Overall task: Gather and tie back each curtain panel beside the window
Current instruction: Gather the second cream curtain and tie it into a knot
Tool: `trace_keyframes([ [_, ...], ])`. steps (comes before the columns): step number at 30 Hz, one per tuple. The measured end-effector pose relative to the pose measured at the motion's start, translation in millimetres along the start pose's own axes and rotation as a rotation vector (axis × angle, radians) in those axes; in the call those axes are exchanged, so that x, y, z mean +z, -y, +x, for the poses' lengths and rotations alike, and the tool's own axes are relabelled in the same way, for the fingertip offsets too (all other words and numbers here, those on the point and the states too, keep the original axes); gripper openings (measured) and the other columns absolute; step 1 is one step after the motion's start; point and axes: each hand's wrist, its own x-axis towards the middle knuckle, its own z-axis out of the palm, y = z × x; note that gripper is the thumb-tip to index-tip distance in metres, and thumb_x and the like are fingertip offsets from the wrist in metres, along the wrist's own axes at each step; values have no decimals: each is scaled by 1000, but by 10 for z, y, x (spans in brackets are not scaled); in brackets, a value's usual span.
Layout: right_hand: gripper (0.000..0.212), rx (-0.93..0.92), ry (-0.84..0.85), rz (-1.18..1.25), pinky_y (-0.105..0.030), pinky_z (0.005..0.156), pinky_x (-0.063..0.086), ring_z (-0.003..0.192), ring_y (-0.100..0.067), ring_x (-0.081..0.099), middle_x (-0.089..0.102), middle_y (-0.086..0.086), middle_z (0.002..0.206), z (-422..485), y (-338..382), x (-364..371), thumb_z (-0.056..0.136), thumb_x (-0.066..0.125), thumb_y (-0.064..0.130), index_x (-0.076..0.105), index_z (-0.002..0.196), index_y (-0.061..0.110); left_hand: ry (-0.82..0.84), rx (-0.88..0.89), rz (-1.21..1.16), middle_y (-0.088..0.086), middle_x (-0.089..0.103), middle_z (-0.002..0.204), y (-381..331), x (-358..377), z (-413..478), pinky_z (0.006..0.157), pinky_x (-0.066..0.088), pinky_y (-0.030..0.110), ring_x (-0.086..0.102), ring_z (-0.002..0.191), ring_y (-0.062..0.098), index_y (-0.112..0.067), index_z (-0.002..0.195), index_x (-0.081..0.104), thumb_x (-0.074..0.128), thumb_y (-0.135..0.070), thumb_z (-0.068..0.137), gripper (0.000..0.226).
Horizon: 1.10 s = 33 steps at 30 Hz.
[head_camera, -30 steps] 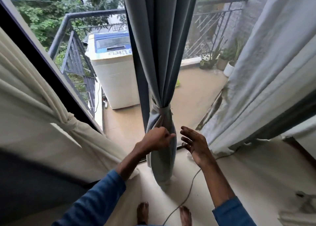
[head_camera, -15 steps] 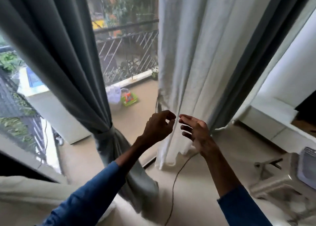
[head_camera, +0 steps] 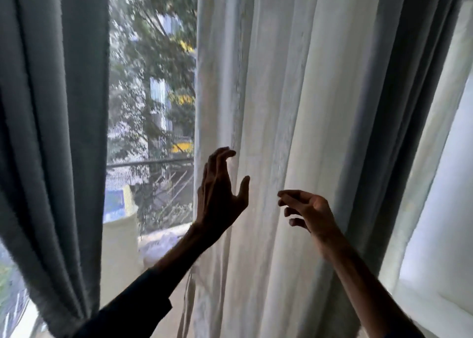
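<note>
Your left hand (head_camera: 220,197): fingers spread, empty, at the white curtain panel (head_camera: 294,107) near its left edge (contact unclear). Your right hand (head_camera: 307,209): loosely curled, empty, before the panel's middle. Grey curtain (head_camera: 51,107): left of the panel, gathered low.
</note>
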Motion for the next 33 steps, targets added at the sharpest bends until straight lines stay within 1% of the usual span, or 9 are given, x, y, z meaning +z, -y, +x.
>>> trace_keyframes([
  [8, 10, -433, -4, -203, -25, 55, 50, 70, -8, 64, 78, 1, 84, 808, 1533, -180, 91, 72, 16, 80, 93, 21, -198, 202, 118, -6, 43, 136, -682, -134, 1654, 71, 54, 32, 52, 117, 15, -21, 139, 37, 67, -29, 84, 63],
  [12, 7, -605, -139, -345, -25, 68, 55, 77, -5, 70, 77, 14, 85, 1152, 2102, -271, 85, 78, 22, 79, 88, 28, -287, 305, 226, -1, 41, 139, -914, -212, 2336, 69, 44, 23, 47, 118, 15, -15, 137, 39, 67, -28, 83, 62],
  [14, 5, -710, -257, -455, -25, 78, 55, 79, 0, 68, 75, 19, 86, 1306, 2334, -306, 85, 77, 30, 76, 89, 28, -341, 332, 276, 3, 41, 140, -976, -260, 2680, 72, 41, 21, 44, 121, 17, -12, 136, 40, 68, -28, 81, 64],
  [18, 29, -849, -455, -618, -30, 89, 50, 91, -7, 66, 72, 14, 102, 1639, 2795, -351, 88, 72, 46, 71, 104, 23, -437, 377, 344, 14, 43, 135, -1101, -405, 3335, 90, 36, 23, 45, 120, 27, -2, 135, 41, 67, -30, 77, 69],
  [23, 55, -879, -524, -727, -36, 100, 46, 119, -27, 62, 69, -6, 122, 2023, 3381, -346, 91, 64, 56, 66, 122, 10, -420, 207, 386, 23, 45, 138, -1343, -599, 4059, 103, 43, 46, 45, 127, 39, 7, 146, 29, 58, -44, 81, 87],
  [25, 49, -852, -505, -711, -35, 80, 48, 105, -32, 61, 67, -9, 98, 2171, 3594, -327, 91, 62, 59, 66, 97, 10, -386, 128, 388, 27, 48, 140, -1464, -643, 4256, 103, 43, 49, 48, 127, 44, 8, 147, 26, 60, -46, 87, 87],
  [27, 55, -824, -511, -654, -32, 59, 35, 82, -27, 51, 48, -3, 74, 2316, 3759, -290, 88, 63, 63, 41, 68, 18, -370, 84, 410, 27, 49, 140, -1553, -650, 4376, 100, 45, 49, 50, 126, 45, 6, 146, 28, 60, -48, 89, 85],
  [30, 60, -788, -517, -533, -33, 69, 36, 82, -25, 48, 48, -2, 81, 2611, 3921, -228, 84, 67, 65, 33, 67, 19, -366, 67, 482, 27, 41, 145, -1613, -584, 4523, 104, 40, 48, 44, 132, 45, 4, 148, 25, 55, -47, 94, 80],
  [33, 49, -829, -527, -516, -38, 79, 45, 100, -33, 60, 62, -12, 103, 2915, 3981, -174, 85, 70, 60, 51, 85, 14, -411, 69, 532, 27, 37, 147, -1638, -524, 4662, 107, 36, 49, 40, 133, 45, 3, 149, 23, 48, -43, 99, 73],
])
